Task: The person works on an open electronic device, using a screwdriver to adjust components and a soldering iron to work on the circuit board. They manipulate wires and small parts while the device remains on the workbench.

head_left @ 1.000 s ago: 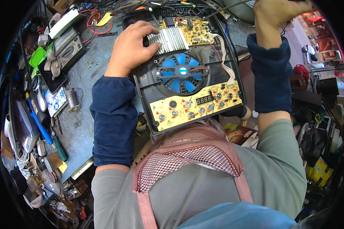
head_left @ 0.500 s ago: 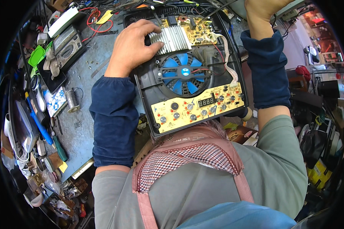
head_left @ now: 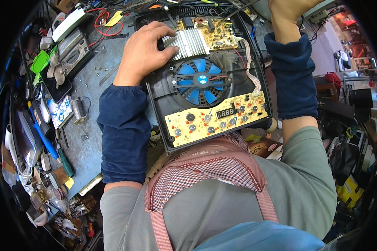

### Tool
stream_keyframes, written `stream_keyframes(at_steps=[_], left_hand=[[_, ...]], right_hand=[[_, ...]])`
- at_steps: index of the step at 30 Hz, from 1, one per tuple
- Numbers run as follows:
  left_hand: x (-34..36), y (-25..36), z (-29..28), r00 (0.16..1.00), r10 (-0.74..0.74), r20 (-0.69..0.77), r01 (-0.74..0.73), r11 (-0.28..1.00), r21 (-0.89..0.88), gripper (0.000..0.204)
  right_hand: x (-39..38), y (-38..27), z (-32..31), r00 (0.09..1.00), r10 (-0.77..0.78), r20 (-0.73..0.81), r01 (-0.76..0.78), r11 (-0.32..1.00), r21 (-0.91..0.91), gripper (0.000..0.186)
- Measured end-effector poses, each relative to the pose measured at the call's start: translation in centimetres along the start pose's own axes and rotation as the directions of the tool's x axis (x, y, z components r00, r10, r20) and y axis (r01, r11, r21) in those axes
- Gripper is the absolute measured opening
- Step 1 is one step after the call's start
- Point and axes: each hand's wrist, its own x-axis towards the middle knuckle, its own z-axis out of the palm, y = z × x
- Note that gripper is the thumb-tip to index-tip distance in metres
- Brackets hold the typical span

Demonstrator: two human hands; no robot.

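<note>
An opened induction cooker point(head_left: 159, 104), a black shell, lies tilted before me. Across its near edge runs a yellow control board point(head_left: 197, 129) with a small digit display. Behind that sits a blue-bladed fan point(head_left: 188, 69). Thumb and bent fingers of my left hand point(head_left: 144, 52) grip the left side of the silver finned heat sink point(head_left: 192, 42). Beside the heat sink is the power circuit board point(head_left: 218, 35). A thin dark rod point(head_left: 241, 9) slants down over this board from the upper edge. My right hand point(head_left: 291, 12) is raised at the top right, its fingers cut off by the picture's edge.
On the bench's left lie a multimeter point(head_left: 77, 56), a solder wire spool point(head_left: 78, 111), a green-handled screwdriver point(head_left: 65, 163) and loose screws point(head_left: 97, 69). A red test lead point(head_left: 100, 21) curls behind. A white ribbon cable point(head_left: 250, 62) links the boards. Clutter fills both sides.
The cooker and left hand have shifted very slightly left. My left hand keeps its grip on the heat sink, and the right hand stays raised.
</note>
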Motion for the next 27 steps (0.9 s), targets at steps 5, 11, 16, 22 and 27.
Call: stream_keyframes(at_steps=[5, 11, 16, 22, 27], left_hand=[[0.1, -0.1, 0.1, 1.000, 0.011, 0.006, -0.011, 1.000, -0.003, 0.034], [0.1, -0.1, -0.1, 0.999, -0.011, 0.043, 0.011, 1.000, 0.003, 0.033], [0.0, 0.1, -0.1, 0.999, -0.019, 0.041, 0.019, 1.000, 0.009, 0.033], [0.1, -0.1, 0.1, 1.000, 0.003, 0.006, -0.003, 1.000, -0.012, 0.033], [0.2, -0.1, 0.0, 1.000, 0.001, 0.016, -0.001, 1.000, -0.010, 0.033]], right_hand=[[-0.2, -0.4, -0.3, 0.999, 0.027, -0.034, -0.029, 0.998, -0.058, 0.059], [0.2, 1.1, -1.7, 0.996, 0.044, -0.083, -0.054, 0.992, -0.118, 0.059], [0.3, 1.7, -2.3, 0.995, 0.028, -0.100, -0.043, 0.987, -0.158, 0.058], [0.7, 3.2, -3.7, 0.988, 0.017, -0.153, -0.051, 0.973, -0.223, 0.058], [0.7, 3.4, -4.1, 0.985, 0.045, -0.165, -0.087, 0.962, -0.258, 0.057]])
